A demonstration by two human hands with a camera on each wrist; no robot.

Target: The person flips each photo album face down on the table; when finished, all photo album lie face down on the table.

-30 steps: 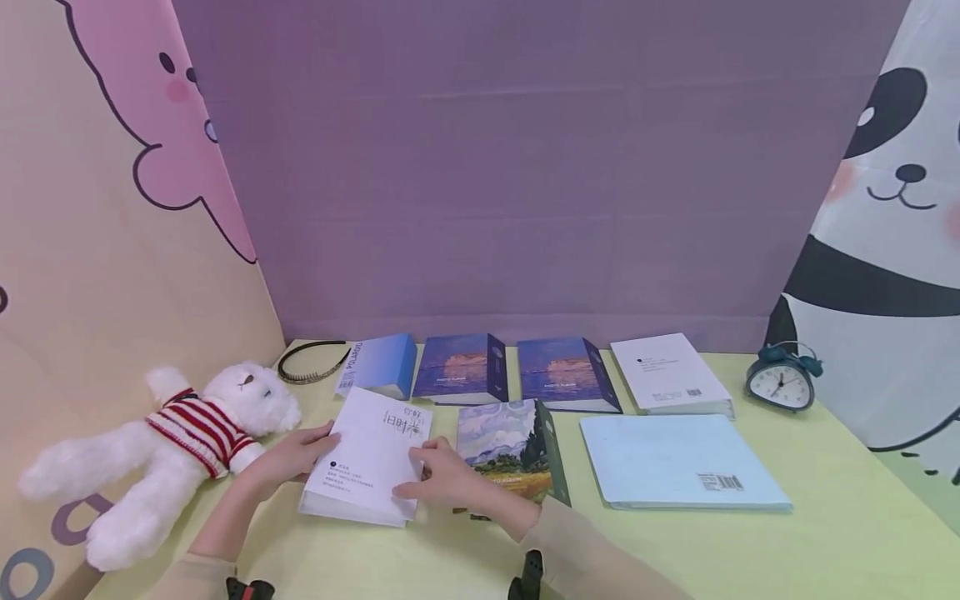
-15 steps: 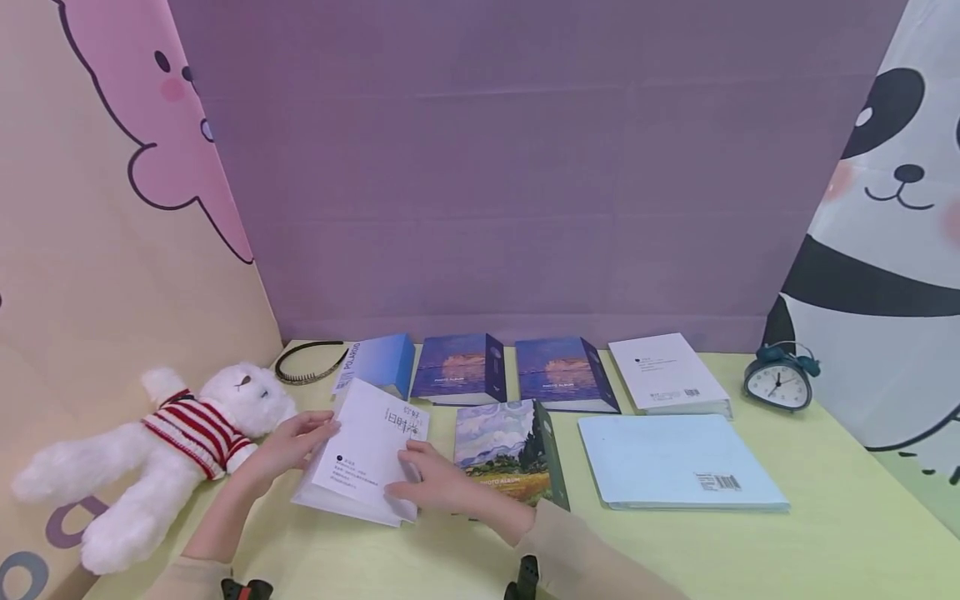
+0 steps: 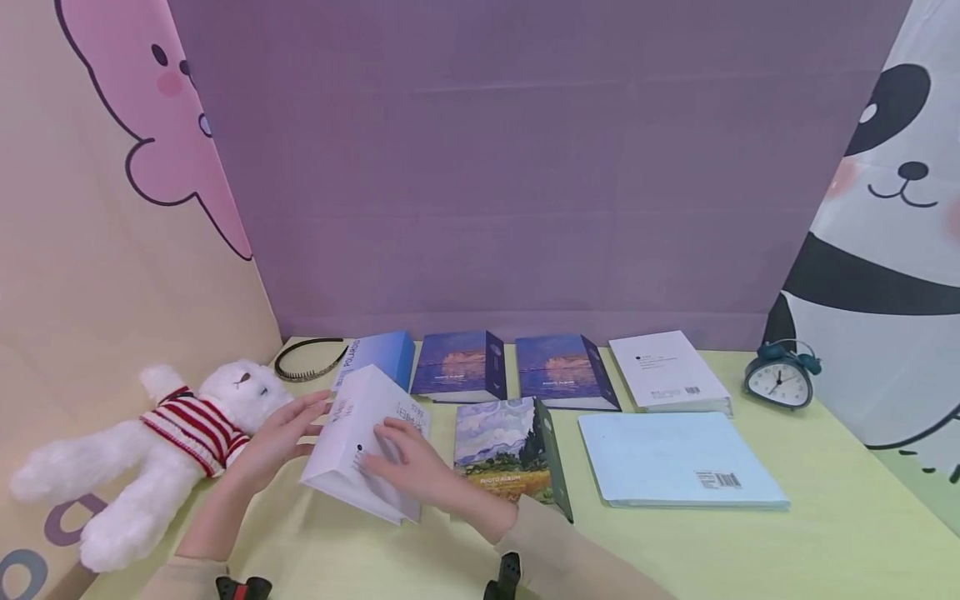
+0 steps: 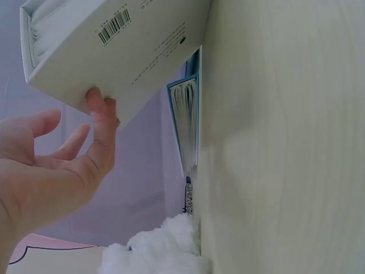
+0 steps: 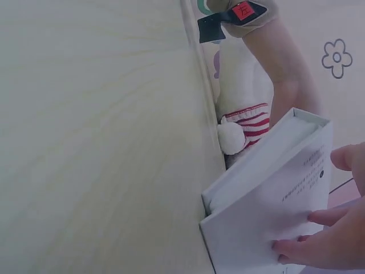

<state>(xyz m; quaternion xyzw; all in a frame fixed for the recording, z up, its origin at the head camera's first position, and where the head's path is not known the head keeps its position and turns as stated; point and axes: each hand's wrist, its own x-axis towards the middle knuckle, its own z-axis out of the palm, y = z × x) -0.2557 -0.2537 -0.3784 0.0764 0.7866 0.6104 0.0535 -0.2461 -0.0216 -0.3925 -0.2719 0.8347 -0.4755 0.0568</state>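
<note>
A thick white photo album (image 3: 341, 433) with small printed text and pale page edges leans tilted on the table in the head view. My left hand (image 3: 281, 437) is at its left side, fingers spread; in the left wrist view one fingertip (image 4: 94, 94) touches the album and the thumb stands apart. My right hand (image 3: 412, 471) lies over the album's printed face from the right. In the right wrist view its extended fingers (image 5: 296, 248) touch the cover, while the thumb is beside the album's upper edge. Just right of it lies a landscape-picture album (image 3: 491, 446).
Along the back lie a black headband (image 3: 300, 377), a blue album (image 3: 390, 358), two purple albums (image 3: 450, 367) and another white album (image 3: 667, 371). A light-blue folder (image 3: 667, 458) and an alarm clock (image 3: 780, 383) are at right, a plush bear (image 3: 187, 433) at left.
The white album, which lay flatter, has tipped up with its left side raised. My right hand has moved left across its face; the left hand's fingers have lifted and spread beside it.
</note>
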